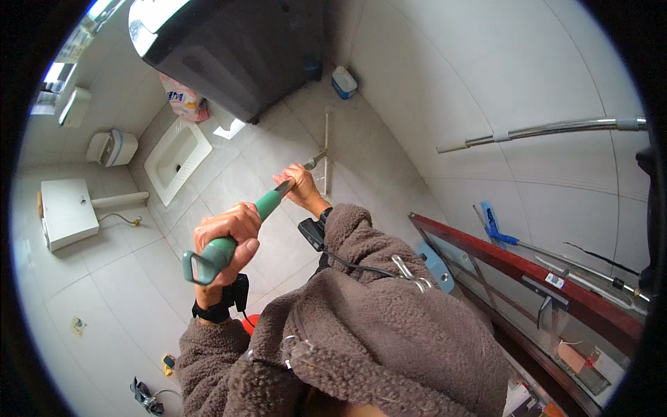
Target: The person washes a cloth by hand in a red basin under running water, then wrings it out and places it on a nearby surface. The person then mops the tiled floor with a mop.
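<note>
Left hand (226, 240) and right hand (300, 189) both had fingers wrapped around the green-handled tool (268, 203), which slanted toward the floor (240, 184), its crossbar head (327, 126) apparently resting there. Use seemed under way; finished and remaining areas were indistinguishable.

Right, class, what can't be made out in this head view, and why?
Head view: part of the green handle, covered by the left hand.
Head view: most of the red object, behind the brown jacket.
Head view: the dark bulky unit, cut off by the upper edge.
</note>
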`<state>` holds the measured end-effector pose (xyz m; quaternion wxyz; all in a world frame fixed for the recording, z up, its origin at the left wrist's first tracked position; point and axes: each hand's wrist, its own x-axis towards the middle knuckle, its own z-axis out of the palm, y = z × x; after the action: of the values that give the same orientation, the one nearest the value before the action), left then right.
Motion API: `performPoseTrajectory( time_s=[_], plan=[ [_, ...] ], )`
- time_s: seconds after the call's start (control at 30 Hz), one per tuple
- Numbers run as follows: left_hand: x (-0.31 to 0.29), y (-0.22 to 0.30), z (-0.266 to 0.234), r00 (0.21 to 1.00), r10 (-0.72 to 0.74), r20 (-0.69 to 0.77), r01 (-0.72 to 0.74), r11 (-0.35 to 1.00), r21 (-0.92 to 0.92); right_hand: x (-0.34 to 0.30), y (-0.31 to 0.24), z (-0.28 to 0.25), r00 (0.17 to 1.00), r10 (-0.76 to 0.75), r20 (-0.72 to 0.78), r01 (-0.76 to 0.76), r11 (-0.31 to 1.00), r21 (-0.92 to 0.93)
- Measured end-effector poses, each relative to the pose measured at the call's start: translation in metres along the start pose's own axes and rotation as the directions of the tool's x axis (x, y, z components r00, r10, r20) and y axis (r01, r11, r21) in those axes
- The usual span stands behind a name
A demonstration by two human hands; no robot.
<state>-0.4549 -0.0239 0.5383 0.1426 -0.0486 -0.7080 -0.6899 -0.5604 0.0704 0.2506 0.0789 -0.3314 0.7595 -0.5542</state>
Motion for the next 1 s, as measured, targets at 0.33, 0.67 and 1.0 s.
performPoseTrajectory(
  time_s=[0.33, 0.67, 1.0],
  plan=[
    [0.036, -0.093, 0.015, 0.969, -0.154, -0.195, 0.145, 0.988, -0.060, 0.042, 0.101, -0.091, 0.963, -0.041, 0.265, 0.131, 0.934, -0.332],
    [0.057, -0.021, 0.001, 0.855, -0.161, -0.492, 0.212, 0.976, 0.050, 0.083, 0.057, -0.006, 0.840, -0.092, 0.535, 0.084, 0.996, 0.041],
    [0.144, -0.081, 0.001, 0.800, -0.137, -0.584, 0.147, 0.989, -0.030, 0.191, 0.111, -0.051, 0.872, -0.097, 0.480, 0.151, 0.986, -0.075]
  ],
)
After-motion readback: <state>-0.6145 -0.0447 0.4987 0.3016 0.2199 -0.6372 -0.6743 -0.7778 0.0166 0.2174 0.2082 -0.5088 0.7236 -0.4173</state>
